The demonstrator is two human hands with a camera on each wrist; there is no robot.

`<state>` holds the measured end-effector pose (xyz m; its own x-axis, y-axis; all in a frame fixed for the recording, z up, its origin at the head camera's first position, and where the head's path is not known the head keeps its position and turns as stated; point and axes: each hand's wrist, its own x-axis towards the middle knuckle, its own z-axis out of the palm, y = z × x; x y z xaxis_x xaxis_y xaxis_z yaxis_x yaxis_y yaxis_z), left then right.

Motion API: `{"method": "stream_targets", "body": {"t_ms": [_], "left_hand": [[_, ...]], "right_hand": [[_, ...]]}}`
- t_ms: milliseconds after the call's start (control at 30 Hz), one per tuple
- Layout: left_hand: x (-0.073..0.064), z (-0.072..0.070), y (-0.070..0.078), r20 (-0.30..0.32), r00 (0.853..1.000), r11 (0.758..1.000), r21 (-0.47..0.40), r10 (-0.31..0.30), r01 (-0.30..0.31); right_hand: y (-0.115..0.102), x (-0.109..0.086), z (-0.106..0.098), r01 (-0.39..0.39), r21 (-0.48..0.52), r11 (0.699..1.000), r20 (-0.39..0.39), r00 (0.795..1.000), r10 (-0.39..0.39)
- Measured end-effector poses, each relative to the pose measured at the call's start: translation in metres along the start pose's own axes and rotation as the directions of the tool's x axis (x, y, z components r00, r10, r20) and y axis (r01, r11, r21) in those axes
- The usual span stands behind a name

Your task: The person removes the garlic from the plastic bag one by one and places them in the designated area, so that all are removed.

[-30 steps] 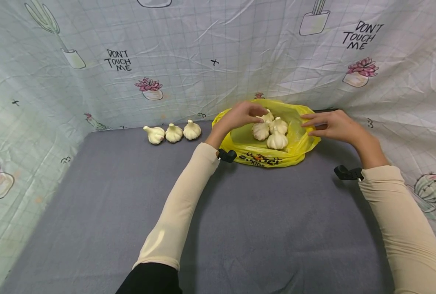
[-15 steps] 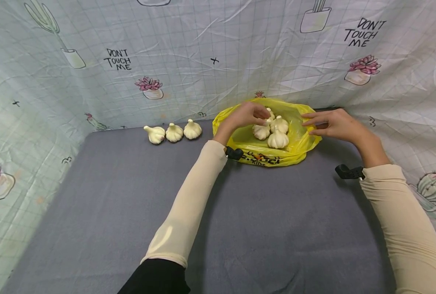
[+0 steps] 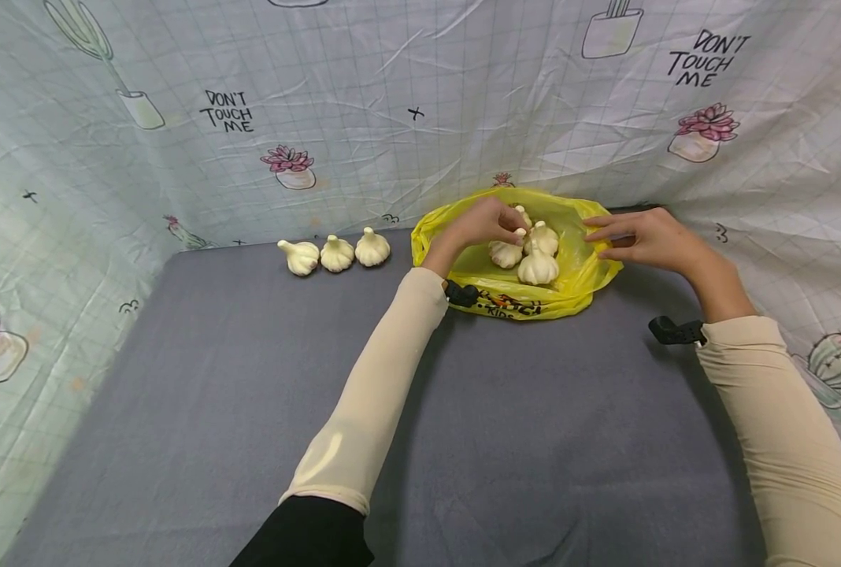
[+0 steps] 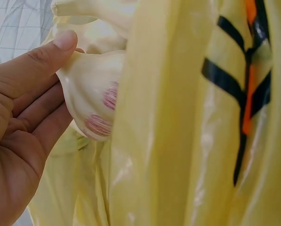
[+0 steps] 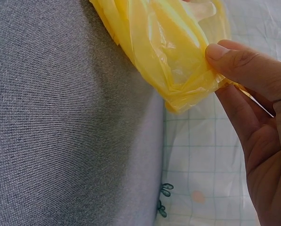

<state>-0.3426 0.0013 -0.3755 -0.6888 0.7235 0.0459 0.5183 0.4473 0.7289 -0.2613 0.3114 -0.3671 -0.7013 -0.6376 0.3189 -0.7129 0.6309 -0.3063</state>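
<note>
Two hands at a yellow bag of garlic bulbs

Head view: The yellow plastic bag (image 3: 569, 301) lies open on the grey bench (image 3: 250, 394), right of centre in the upper half of the frame, with "KIDS" legible on its front. Four garlic bulbs (image 3: 538, 268) cluster inside it. The left hand (image 3: 487, 222) reaches over the bag's left rim to the bulbs; the right hand (image 3: 654, 238) is at its right rim. Left of the bag, a row of three bulbs (image 3: 337, 253) stands near the foot of the patterned cloth (image 3: 357, 94).

Left wrist view: At left, the left hand pinches one bulb (image 4: 91, 87), marked with pink-purple streaks, between thumb and fingers. More garlic shows above it; the bag's wall, printed in black and orange, fills the centre and right.

Right wrist view: At upper right, the right hand pinches the bag's crumpled edge between thumb and fingers. The bench occupies the left of the frame, the cloth the right.
</note>
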Motion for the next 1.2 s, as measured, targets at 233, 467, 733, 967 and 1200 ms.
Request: {"method": "stream_targets", "body": {"t_ms": [233,467,733,967,1200], "left_hand": [[0.001,0.000,-0.001,-0.005,1.000,1.000,-0.022,0.000,0.000],[0.005,0.000,-0.004,0.000,1.000,1.000,-0.014,-0.019,0.019],[0.008,-0.001,-0.006,0.018,1.000,1.000,0.024,-0.012,0.011],[0.001,-0.002,0.001,0.028,0.999,0.990,0.136,0.041,-0.044],[-0.015,-0.008,0.013,0.013,0.996,0.980,0.177,0.089,-0.090]], "right_hand": [[-0.001,-0.001,-0.001,-0.015,0.008,1.000,0.004,1.000,0.015],[0.000,0.000,-0.002,-0.022,0.009,1.000,0.007,1.000,0.022],[0.002,0.000,-0.001,-0.001,0.004,1.000,0.009,1.000,0.001],[0.002,-0.001,0.000,-0.008,0.014,1.000,0.010,1.000,0.008],[0.001,-0.003,-0.001,-0.020,0.002,1.000,0.017,1.000,0.020]]}}
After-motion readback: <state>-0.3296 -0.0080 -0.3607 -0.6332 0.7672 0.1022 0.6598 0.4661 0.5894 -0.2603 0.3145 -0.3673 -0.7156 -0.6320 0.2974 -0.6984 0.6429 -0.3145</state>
